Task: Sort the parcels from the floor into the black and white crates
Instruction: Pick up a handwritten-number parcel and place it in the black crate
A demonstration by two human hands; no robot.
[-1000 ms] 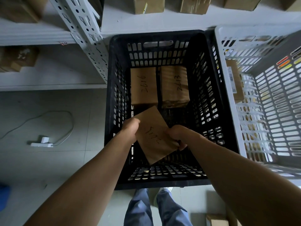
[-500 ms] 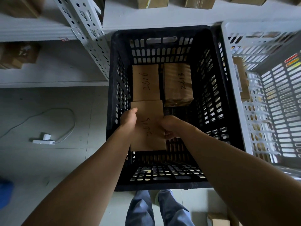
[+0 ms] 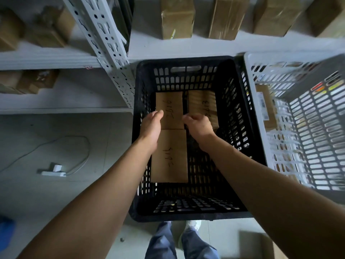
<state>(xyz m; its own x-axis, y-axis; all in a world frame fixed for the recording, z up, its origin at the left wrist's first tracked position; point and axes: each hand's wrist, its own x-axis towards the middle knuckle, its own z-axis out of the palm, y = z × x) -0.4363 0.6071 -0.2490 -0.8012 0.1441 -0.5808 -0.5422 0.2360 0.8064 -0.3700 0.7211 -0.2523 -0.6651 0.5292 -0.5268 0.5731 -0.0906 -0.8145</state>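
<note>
white crate (image 3: 321, 128): cut by right edge | shelf boxes (image 3: 177, 17): tops cropped

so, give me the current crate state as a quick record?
black crate: three brown parcels on its floor
far-left parcel: marked 2616
far-right parcel: marked 2613
near-left parcel: lies flat, butted against the far-left parcel; number hard to read
left hand: fingers straight, at the far-left parcel's left edge
right hand: fingers curled, at its right edge; grip unclear
white crate: right of the black crate, labelled parcel inside
</note>
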